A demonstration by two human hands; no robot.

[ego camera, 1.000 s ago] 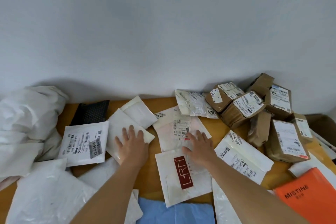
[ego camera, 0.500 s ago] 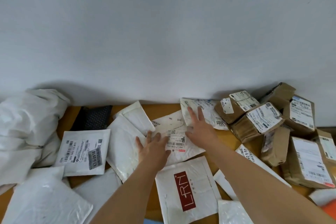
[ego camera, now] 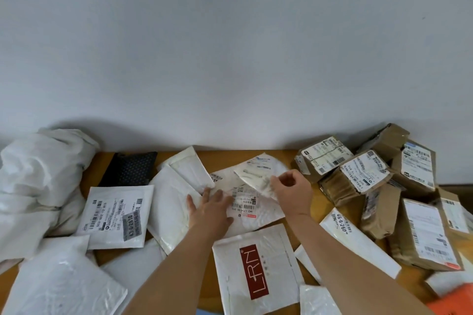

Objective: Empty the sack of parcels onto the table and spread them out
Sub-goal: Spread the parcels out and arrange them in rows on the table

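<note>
— White soft bag [ego camera: 253,178] is up off the pile. The right hand [ego camera: 291,193] pinches its edge with bent fingers, near the back edge of the table [ego camera: 225,158].

— And the left hand [ego camera: 208,208]?

— It lies flat with straight fingers on the labelled bag [ego camera: 245,202] below. It grips nothing. It just presses down.

— Why press?

— I think the bags are slippy. Holding 1 down lets the other lift free without dragging it along.

— Where should the lifted bag go?

— I would put it on bare wood by the back edge, and not on the brown boxes [ego camera: 358,174] stacked at the right end.

— Where is the sack [ego camera: 38,186]?

— Crumpled at the left end, looking empty. The parcels are out, but many overlap, like the LRN bag [ego camera: 256,268] at the front edge. Lift each one, don't shove, so none slides off.
</note>
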